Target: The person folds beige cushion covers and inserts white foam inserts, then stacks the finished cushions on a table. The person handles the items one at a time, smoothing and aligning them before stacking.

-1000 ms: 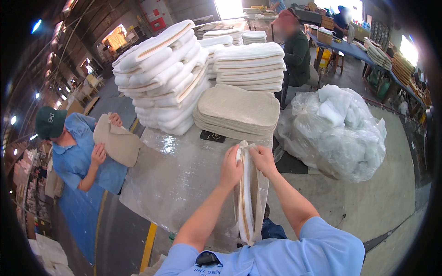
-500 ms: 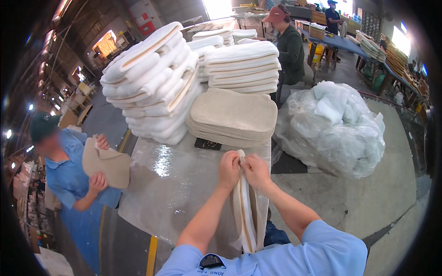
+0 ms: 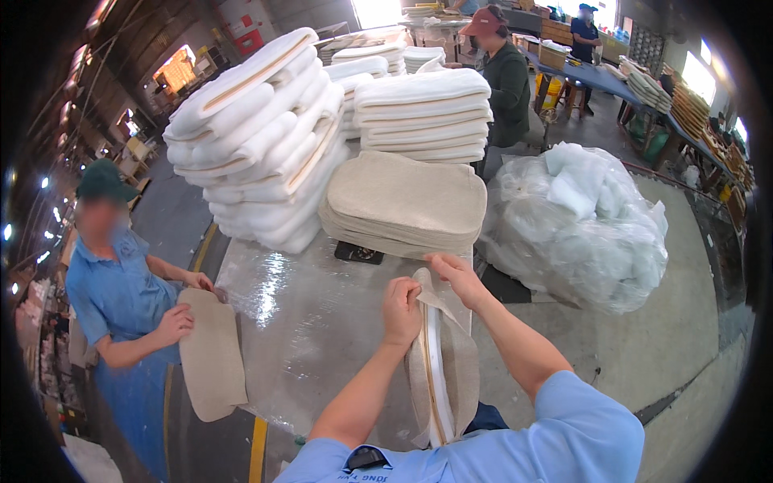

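Upright in front of me stands a beige fabric cushion cover (image 3: 465, 366), its long side gaping along a brown zipper edge, with a white filling strip (image 3: 437, 378) showing inside. At its top end my left hand (image 3: 401, 312) is closed, gripping the fabric. My right hand (image 3: 453, 278) is just above and right of that end, apart from the cover, fingers stretched toward the near edge of a stack of beige covers (image 3: 407, 193). A small dark flat object (image 3: 358, 253) lies before the stack.
Tall stacks of white cushions (image 3: 262, 137) stand on the plastic-covered table (image 3: 278, 322). To the left, a co-worker (image 3: 121, 282) handles a beige cover (image 3: 213, 354). A big clear bag of white stuffing (image 3: 576, 233) sits at right. Behind the stacks is another person (image 3: 507, 88).
My right hand has left the cover's top end and moved up; the cover's side has spread wider. The co-worker's beige cover has come down and hangs lower.
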A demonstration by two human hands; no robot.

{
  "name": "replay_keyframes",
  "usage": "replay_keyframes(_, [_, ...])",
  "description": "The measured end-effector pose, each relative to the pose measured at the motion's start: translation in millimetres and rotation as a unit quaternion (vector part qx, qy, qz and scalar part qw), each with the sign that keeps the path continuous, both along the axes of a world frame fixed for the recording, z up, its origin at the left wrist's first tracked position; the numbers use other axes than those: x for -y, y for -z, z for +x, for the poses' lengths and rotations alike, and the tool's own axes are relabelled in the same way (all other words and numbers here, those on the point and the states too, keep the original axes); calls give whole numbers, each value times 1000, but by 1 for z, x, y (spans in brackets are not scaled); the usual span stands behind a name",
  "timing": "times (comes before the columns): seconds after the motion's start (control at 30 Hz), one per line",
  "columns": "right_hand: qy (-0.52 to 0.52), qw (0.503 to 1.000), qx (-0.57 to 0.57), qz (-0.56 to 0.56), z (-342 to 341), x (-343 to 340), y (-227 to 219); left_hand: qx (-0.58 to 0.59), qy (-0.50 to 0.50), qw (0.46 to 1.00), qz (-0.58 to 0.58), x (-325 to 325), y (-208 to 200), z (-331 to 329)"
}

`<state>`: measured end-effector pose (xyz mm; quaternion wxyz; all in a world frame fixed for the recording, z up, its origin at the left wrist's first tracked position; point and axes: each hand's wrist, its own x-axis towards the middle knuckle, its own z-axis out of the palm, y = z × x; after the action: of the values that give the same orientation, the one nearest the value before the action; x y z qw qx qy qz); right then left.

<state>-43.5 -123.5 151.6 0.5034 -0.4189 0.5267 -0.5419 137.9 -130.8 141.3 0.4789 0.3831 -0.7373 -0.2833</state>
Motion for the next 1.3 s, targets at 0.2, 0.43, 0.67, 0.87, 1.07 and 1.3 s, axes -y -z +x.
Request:
replay_keyframes(0.2, [-93,977,187,42,32,6,36,-3,-13,1000,-1,1,3,7])
replay_keyframes(0.43, [-83,992,88,29,45,17,32,2,-11,1000,-14,3,0,31])
replay_keyframes(0.67, [-39,998,45,36,54,23,32,-125,-190,903,365,-144,40,176])
replay_keyframes(0.87, [-19,998,-30,44,77,35,25,-247,-17,787,565,-350,42,224])
replay_keyframes(1.07, [24,994,-85,61,84,40,30,-432,11,735,523,-352,26,169])
replay_keyframes(1.3, [74,990,-100,67,66,16,33,-391,-96,812,423,-347,65,164])
